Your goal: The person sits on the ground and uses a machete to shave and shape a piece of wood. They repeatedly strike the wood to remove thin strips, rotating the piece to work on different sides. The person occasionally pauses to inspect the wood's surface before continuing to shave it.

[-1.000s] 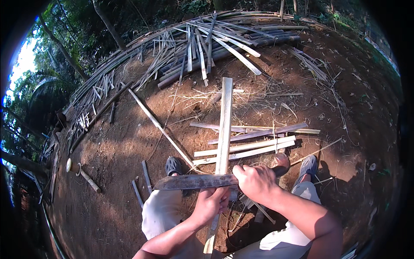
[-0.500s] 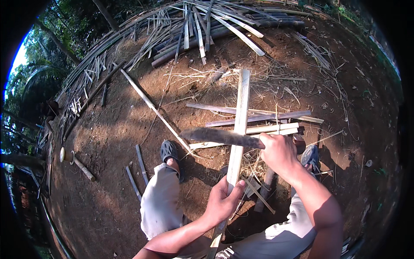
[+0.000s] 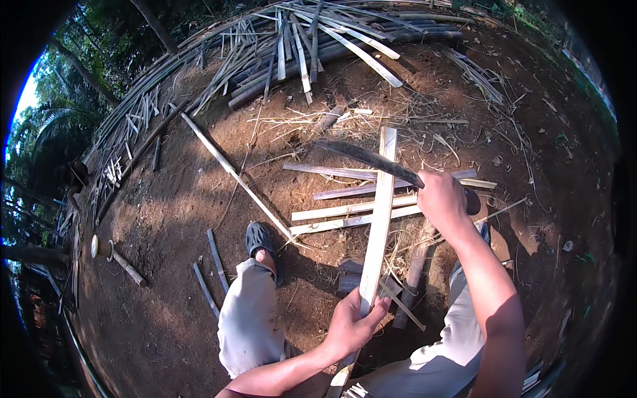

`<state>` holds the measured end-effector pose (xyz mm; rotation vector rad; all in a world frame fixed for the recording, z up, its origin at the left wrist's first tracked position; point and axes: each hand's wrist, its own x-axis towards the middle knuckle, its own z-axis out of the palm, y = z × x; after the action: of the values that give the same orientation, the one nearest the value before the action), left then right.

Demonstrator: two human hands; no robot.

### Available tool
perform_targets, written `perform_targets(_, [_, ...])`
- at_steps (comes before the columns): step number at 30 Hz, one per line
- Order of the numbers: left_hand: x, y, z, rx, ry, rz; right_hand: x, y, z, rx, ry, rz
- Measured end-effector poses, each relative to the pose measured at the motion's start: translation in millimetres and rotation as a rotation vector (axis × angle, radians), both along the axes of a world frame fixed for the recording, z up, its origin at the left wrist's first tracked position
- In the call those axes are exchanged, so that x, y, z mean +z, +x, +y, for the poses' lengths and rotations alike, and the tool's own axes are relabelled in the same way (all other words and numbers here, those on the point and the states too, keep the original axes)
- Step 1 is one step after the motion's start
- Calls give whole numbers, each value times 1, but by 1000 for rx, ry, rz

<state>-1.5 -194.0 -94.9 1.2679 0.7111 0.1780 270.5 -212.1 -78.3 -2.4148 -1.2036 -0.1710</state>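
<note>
I see right hand clenched on machete, raised over bamboo slat. Left hand grasps slat low. Risk: glancing blade slides toward left fingers or knee.

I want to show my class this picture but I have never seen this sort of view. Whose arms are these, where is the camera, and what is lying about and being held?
The camera sits on the person's head and looks down, so the arms coming in from the bottom are their own; its wide lens bends straight edges. The left hand has its grip on a long pale bamboo slat that stands up from between the knees. The right hand holds a dark long-bladed knife raised across the slat's top. Below is bare earth with cut slats lying flat, and a big pile of bamboo poles farther off. One dark shoe shows on the left foot.
</note>
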Motion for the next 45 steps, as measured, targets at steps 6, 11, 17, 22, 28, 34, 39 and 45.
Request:
perform_targets(6, [-1,-2,8,23,-8,29,-17,-16,0,162,-17,-50])
perform_targets(11, [4,-1,18,9,-46,17,23,17,28,-53,-122,-70])
perform_targets(17, [3,-18,19,41,-108,12,2,-1,20,301,-103,-142])
perform_targets(22, [21,-17,6,-35,-135,-83,31,94,36,-288,0,-98])
perform_targets(28, [21,-20,38,50,-508,-48,26,-34,-3,35,27,116])
perform_targets(34, [5,-25,19,60,-139,30,11,-103,-19,439,-68,-230])
perform_targets(39, [-2,-22,10,8,-5,14,41,-18,26,77,-151,-114])
perform_targets(45, [-6,-21,16,47,-46,8,52,-35,25,97,-222,-30])
